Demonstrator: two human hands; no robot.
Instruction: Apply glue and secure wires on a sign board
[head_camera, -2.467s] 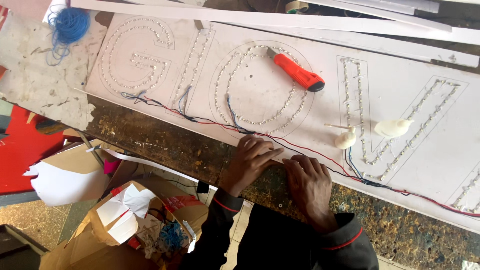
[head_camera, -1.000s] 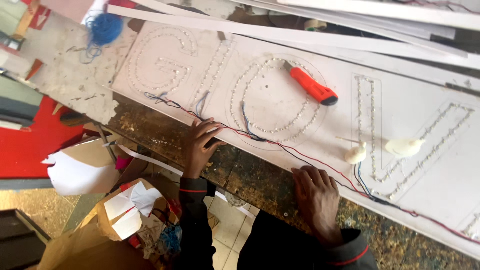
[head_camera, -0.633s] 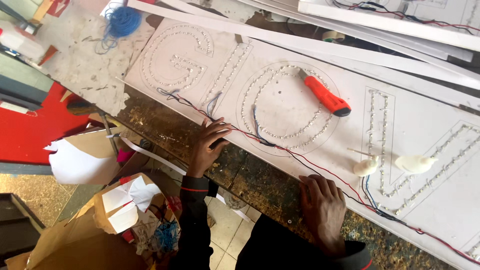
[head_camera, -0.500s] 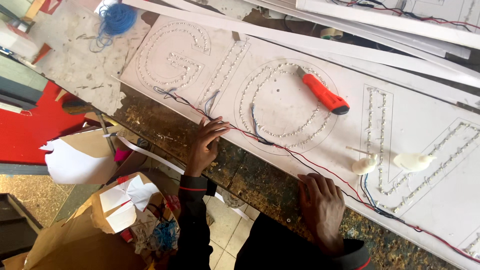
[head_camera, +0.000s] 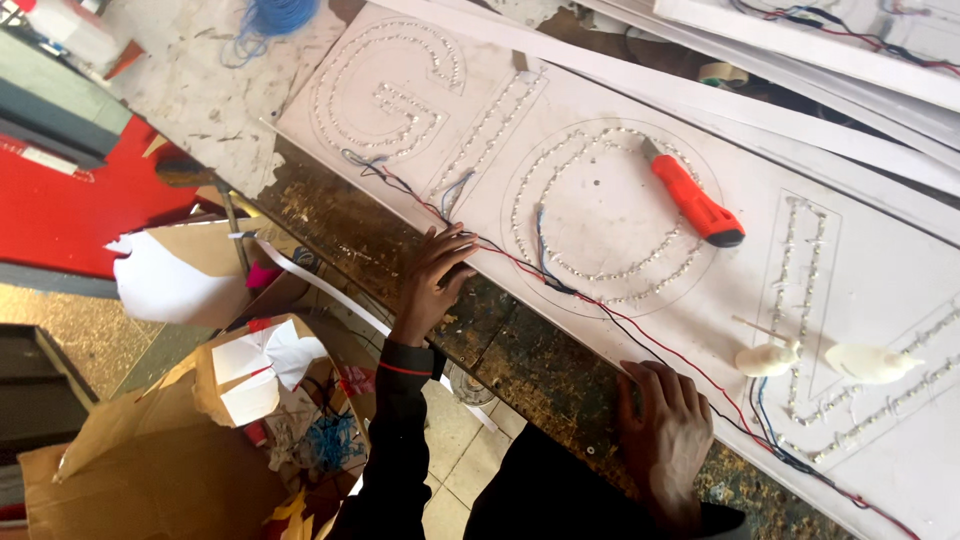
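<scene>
Head view, only camera. A large white flat sign board (head_camera: 640, 200) studded with rows of small bead-like lights forming letter outlines is lying across a dark, stained, pitted workbench (head_camera: 520, 350). The left hand (head_camera: 436, 282) is resting at the board's near edge, fingers loosely spread and curled, fingertips touching the thin red and black wires (head_camera: 560, 290) running along that edge; whether it is pinching a wire cannot be told. The right hand (head_camera: 668, 440) is lying palm-down on the workbench just beside the board's edge, fingers spread flat and gripping nothing, the wires passing close by its fingertips.

An orange and black utility knife (head_camera: 692, 203) is lying on the board inside the round letter outline, well apart from both hands. Two off-white soft lumps (head_camera: 768, 358) are sitting on the board to the right, near the wires. A blue wire bundle (head_camera: 270, 15) is lying on the far grey surface. Torn brown cardboard boxes (head_camera: 150, 460) with white paper scraps are standing on the floor below left.
</scene>
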